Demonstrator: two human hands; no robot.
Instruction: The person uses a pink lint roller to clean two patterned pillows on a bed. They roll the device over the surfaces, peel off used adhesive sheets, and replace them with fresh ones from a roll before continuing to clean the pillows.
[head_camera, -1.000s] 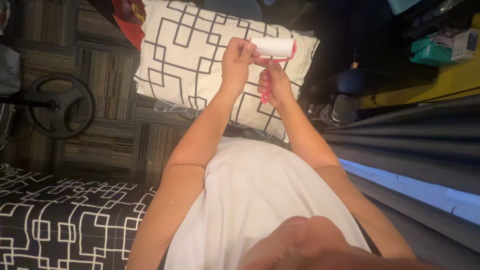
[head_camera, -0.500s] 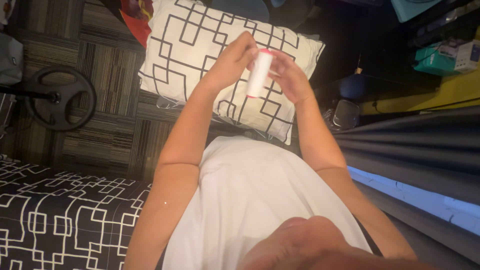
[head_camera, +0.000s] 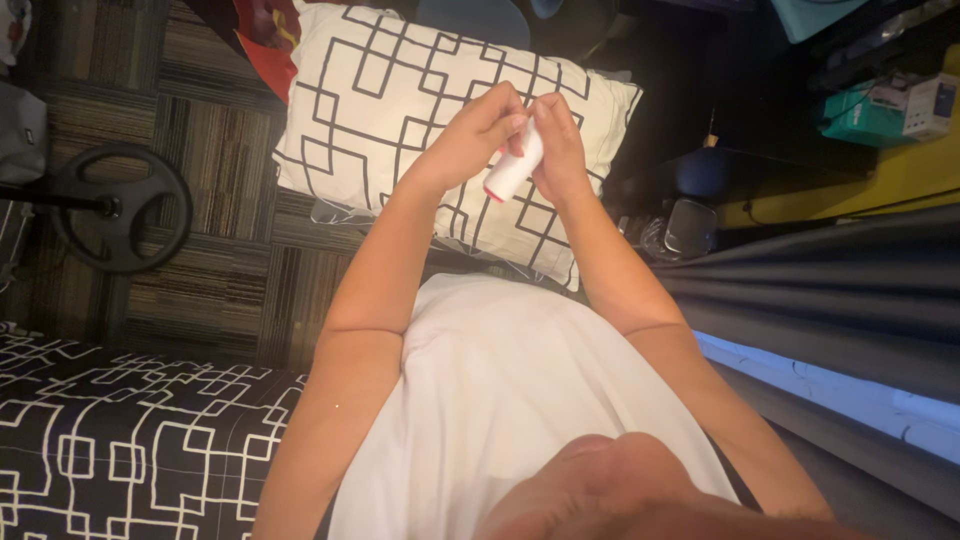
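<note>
Striped brown carpet tiles (head_camera: 215, 150) cover the floor seen from above, past the wearer's white shirt (head_camera: 510, 400). Item one: small white cylinder with a pink-red rim (head_camera: 512, 172), a roller of some kind, held tilted between both hands out in front of the chest; its lower end is exposed, its upper end is covered by fingers. Left hand (head_camera: 470, 135): curled onto the upper part of the cylinder from the left, fingertips pressed on it. Right hand (head_camera: 560, 150): closed against the cylinder's right side, thumb and fingers on it; how far the fingers wrap round the back cannot be told. Item two: cream pillow with a dark line pattern of squares (head_camera: 400, 110), lying on the carpet directly beneath and beyond both hands. Item three: black wheel-shaped object on a bar (head_camera: 118, 208), well to the left of the left hand. Item four: black fabric with white square-line pattern (head_camera: 110, 440), below and left of the left forearm, near the wearer. Item five: teal box (head_camera: 862, 112) on a yellow surface (head_camera: 880, 185), well to the right of the right hand. Item six: grey ribbed panels (head_camera: 830, 290) running along under the right forearm's far side.
</note>
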